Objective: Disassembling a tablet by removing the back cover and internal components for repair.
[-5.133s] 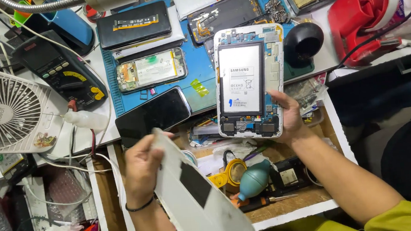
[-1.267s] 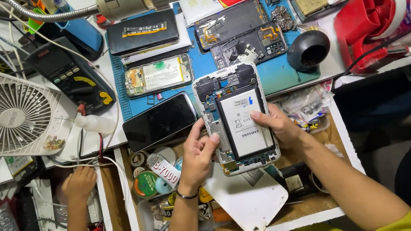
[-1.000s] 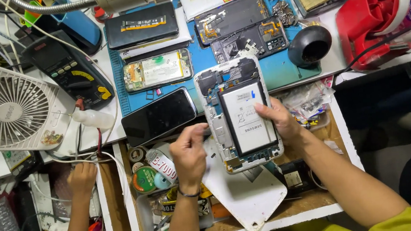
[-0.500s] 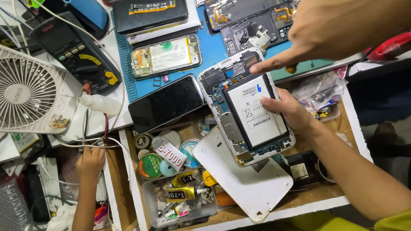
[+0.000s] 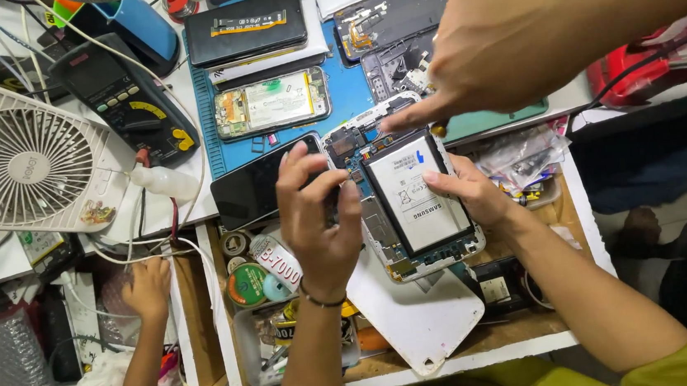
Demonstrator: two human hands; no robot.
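**Opened tablet held between two hands over a cluttered worktop**

The left hand [image 5: 318, 212] and the right hand [image 5: 469, 193] hold an opened tablet [image 5: 410, 195] between them, its back cover off and its insides facing up. The left hand's fingers are curled closed around the tablet's left edge, thumb and fingertips pressing near its upper corner. The right hand grips the right edge, thumb lying on the pale battery [image 5: 414, 192] that fills the tablet's middle. The tablet is tilted and hangs over the near edge of the worktop, above an open drawer [image 5: 231, 327] full of tape rolls and small tools.

A white back cover [image 5: 421, 319] lies just below the tablet, resting on the drawer's front edge. Another person's hand [image 5: 496, 47] comes in from the far right corner, forefinger extended and pointing at the tablet's top end. A further small hand [image 5: 149, 289] reaches into a second drawer at the near left.

On the worktop a blue mat [image 5: 343, 94] carries several dismantled phones; a dark phone [image 5: 256, 184] lies face up just left of the tablet. A white fan [image 5: 22, 167] stands at the left edge, with a black multimeter [image 5: 124, 96] beside it. A red tool [image 5: 639, 68] sits at the right edge.
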